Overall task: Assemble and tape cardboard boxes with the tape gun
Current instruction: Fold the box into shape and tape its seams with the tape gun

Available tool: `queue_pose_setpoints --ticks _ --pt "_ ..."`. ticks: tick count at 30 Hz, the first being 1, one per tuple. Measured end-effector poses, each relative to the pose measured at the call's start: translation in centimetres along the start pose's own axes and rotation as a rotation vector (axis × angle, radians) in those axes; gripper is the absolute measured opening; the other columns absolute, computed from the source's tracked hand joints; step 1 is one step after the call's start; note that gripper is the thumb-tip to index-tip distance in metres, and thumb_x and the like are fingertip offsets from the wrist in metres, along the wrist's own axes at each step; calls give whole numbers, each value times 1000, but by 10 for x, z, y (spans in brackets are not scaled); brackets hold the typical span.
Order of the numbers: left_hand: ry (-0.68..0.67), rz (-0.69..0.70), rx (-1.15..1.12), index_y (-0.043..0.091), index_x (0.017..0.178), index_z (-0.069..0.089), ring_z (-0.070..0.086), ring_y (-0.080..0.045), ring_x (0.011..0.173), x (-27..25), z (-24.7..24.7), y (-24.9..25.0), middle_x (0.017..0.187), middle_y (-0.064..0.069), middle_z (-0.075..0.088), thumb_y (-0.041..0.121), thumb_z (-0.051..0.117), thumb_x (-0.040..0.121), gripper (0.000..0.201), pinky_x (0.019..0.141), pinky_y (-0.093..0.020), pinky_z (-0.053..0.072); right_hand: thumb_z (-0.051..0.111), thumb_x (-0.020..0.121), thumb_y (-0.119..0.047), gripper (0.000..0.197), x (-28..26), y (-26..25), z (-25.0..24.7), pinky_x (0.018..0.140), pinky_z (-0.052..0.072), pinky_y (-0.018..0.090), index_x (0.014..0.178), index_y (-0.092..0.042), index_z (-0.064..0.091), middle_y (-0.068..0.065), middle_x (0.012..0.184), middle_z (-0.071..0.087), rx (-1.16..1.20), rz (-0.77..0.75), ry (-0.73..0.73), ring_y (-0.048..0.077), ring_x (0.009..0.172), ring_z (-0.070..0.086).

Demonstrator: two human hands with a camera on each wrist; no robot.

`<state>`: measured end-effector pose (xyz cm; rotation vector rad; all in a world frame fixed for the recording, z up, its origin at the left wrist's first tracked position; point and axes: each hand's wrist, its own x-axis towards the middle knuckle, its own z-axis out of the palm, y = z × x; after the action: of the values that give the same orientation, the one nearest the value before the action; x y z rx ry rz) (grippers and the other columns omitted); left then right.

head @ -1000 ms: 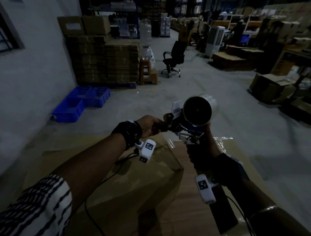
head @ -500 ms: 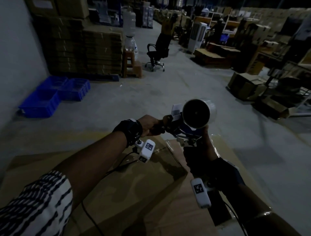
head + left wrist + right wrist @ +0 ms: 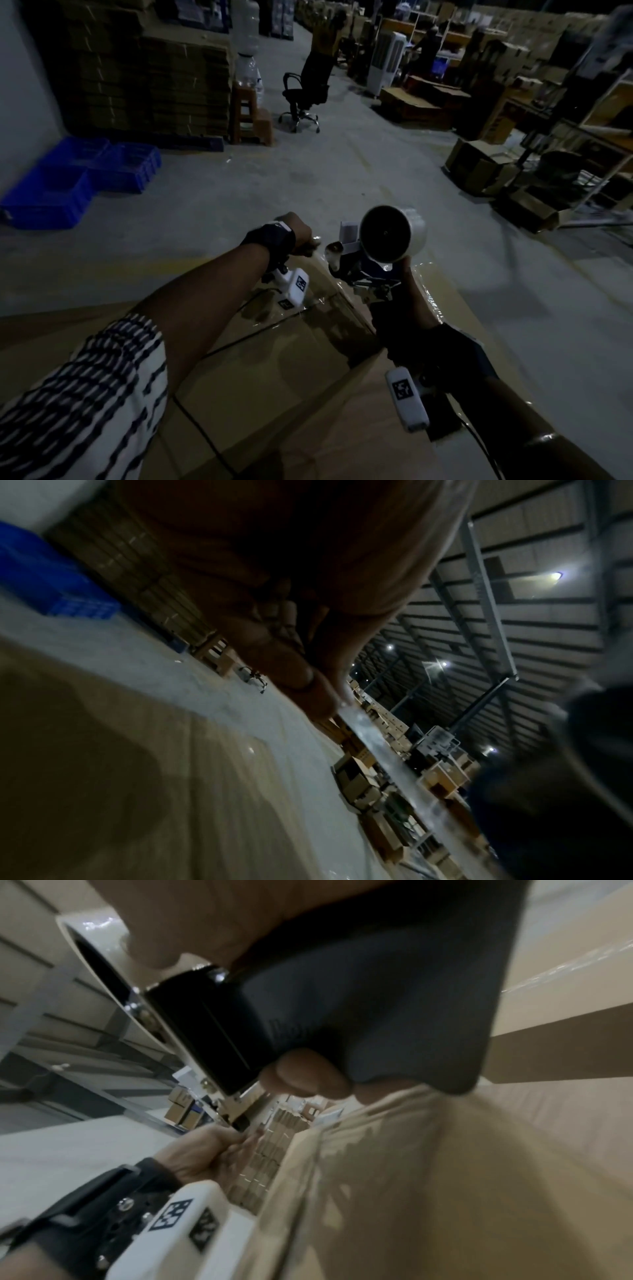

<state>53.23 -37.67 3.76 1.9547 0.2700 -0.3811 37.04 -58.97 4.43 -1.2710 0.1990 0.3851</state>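
Observation:
A brown cardboard box (image 3: 260,370) fills the near part of the head view, its top flaps meeting along a seam. My right hand (image 3: 411,308) grips the dark handle of the tape gun (image 3: 363,270), which carries a clear tape roll (image 3: 394,233) and hovers over the box's far edge. My left hand (image 3: 298,233) sits just left of the gun's nose. In the left wrist view its fingers (image 3: 308,685) pinch the free end of a clear tape strip (image 3: 387,761) stretched toward the gun. The right wrist view shows the handle (image 3: 359,1010) in my fist.
Grey warehouse floor lies beyond the box. Blue crates (image 3: 78,178) sit at far left beside stacks of flat cartons (image 3: 147,78). An office chair (image 3: 308,92) and a stool (image 3: 246,113) stand farther back. Cartons and racks (image 3: 534,137) crowd the right side.
My left hand has drawn away from the gun's nose to the left, pulling the tape end out. My head view has tipped down and nearer the box.

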Motion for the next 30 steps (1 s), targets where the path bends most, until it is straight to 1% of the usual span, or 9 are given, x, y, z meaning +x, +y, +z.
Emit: queue_pose_setpoints --ticks 3,5,9,12,16,18,20,27,30 --pt "-26 -146 -1 2 59 71 61 -14 43 26 -11 -2 54 -7 67 18 67 91 35 56 -24 50 42 86 -86 88 -3 6 -10 62 28 33 140 -19 57 22 88 46 -10 -77 73 32 63 30" --pt "-39 -137 88 6 42 68 63 -14 48 32 -9 -5 56 -7 68 21 69 89 49 64 -24 52 33 93 -79 86 -3 6 -12 45 42 21 142 -12 54 14 70 61 -61 -23 70 20 46 53" --pt "-28 -101 103 6 64 70 65 -18 63 39 -3 -1 72 -11 71 18 71 87 26 74 -30 56 19 100 -66 79 -9 -3 2 35 42 16 143 -7 49 -8 46 60 -61 -13 38 3 36 56" --pt "20 -30 126 4 68 72 64 -21 57 43 -4 -1 68 -13 72 15 72 85 20 66 -30 56 20 98 -70 79 8 0 -6 34 34 17 141 -12 51 -6 47 60 -43 26 46 6 32 41" --pt "13 -4 237 3 70 72 60 -15 44 46 -10 1 59 -9 69 14 68 89 23 48 -21 48 39 90 -78 74 24 2 -11 40 46 19 137 -21 38 -11 48 59 -6 85 67 3 41 57" --pt "-18 -14 300 5 66 70 57 -13 39 46 -12 1 52 -6 66 17 68 89 27 45 -19 44 36 90 -79 69 28 1 -10 42 48 20 124 -19 48 -11 51 60 -16 108 54 2 45 60" --pt "-12 0 382 8 62 69 55 -10 36 47 -13 1 47 -2 63 22 69 89 31 45 -18 42 31 91 -79 68 31 2 -10 43 48 21 108 -17 53 -10 53 60 -31 121 22 2 46 60" --pt "-62 -13 503 11 61 70 57 -13 52 54 -6 0 51 1 64 32 73 85 33 62 -24 46 36 85 -86 61 46 11 -21 48 48 22 105 -30 49 -13 68 57 -37 123 4 0 52 57" --pt "-63 3 550 10 61 68 57 -11 51 54 -5 1 58 -1 65 30 74 85 31 58 -23 46 37 83 -87 62 47 12 -24 48 47 23 100 -29 50 -13 63 58 -49 149 -12 2 52 57"
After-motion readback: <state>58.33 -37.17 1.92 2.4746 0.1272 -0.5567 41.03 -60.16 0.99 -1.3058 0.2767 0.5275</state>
